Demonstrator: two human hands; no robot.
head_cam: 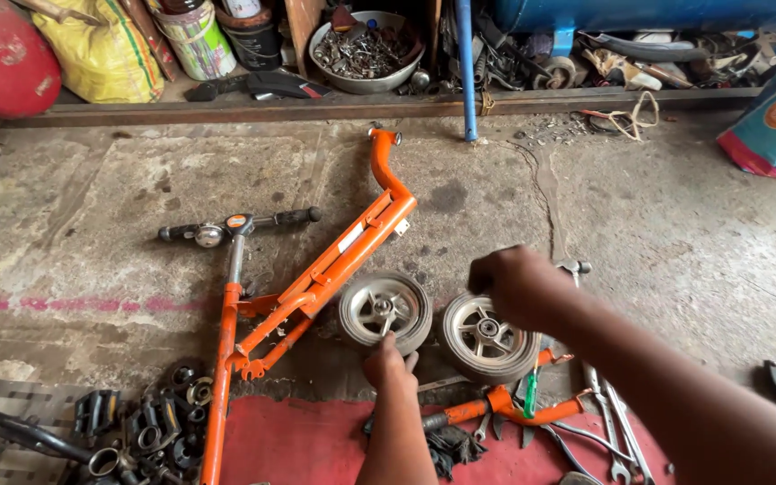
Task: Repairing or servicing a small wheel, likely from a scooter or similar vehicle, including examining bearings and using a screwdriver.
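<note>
Two hands work low in the frame above a red mat (316, 445). The left hand (388, 364) pinches the lower rim of a small grey spoked wheel with black tyre (385, 311) at centre. The right hand (515, 283) is clenched over the top of a second matching wheel (487, 339) just beside it. Behind lies an orange metal bicycle frame (316, 283) on the concrete floor (657, 224); a steel bowl of scrap parts (365, 52) sits at the top.

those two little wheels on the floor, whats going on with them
A person crouches over a concrete floor with a stripped orange bike frame lying on it. Their left hand touches the lower edge of the left wheel; the right hand rests on top of the right wheel. Wrenches and an orange fork lie nearby on a red mat.
</note>
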